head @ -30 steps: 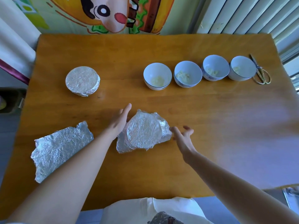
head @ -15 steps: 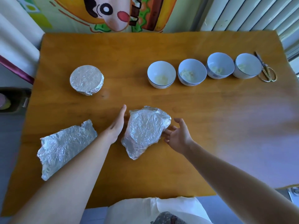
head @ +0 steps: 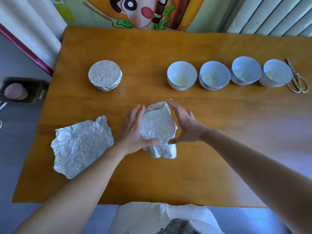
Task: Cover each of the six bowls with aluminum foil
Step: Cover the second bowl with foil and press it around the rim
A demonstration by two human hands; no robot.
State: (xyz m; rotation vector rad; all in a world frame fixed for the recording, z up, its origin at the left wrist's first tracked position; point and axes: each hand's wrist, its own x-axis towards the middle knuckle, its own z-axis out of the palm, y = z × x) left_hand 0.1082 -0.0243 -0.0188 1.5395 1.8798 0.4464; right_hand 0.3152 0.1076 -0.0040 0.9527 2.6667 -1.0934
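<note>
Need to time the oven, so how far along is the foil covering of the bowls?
Done: one round bowl sealed in silver foil, far left. In hand: a second bowl under a crumpled foil sheet, left hand and right hand pressing its sides, a loose flap toward the person. Left: four open white bowls in a row, plus a spare foil sheet lying flat.

Orange-brown wooden counter (head: 152,48), far edge against a wall with a bright cartoon mural (head: 135,12). Upper right — white ribbed radiator (head: 270,14). Left: white panel crossed by a maroon stripe (head: 33,56), grey floor (head: 20,157), dark box (head: 39,85) holding something pinkish. Bluish daylight sheen on counter's right side.
</note>
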